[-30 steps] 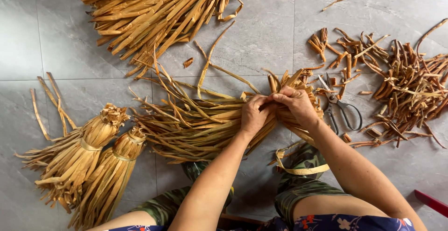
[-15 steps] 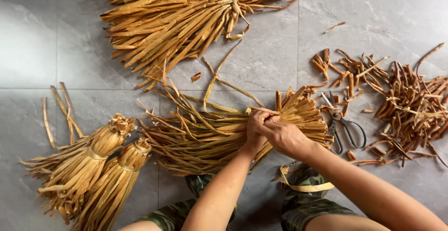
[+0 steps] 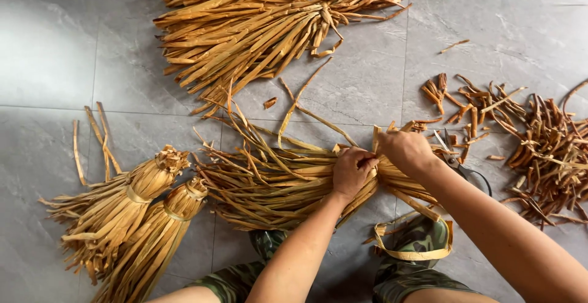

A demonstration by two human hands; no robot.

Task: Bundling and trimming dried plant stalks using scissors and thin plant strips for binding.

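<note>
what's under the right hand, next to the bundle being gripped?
Scissors lie on the grey floor; the right hand and forearm cover most of the blades. The handle loops show beside the forearm.

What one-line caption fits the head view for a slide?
Both hands, left hand and right hand, grip a bundle of dried leaf strips on grey floor tiles, scissors beside.

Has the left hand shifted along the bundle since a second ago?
Cannot tell: the camera moved. The left hand grips the bundle beside the scissors, as before.
</note>
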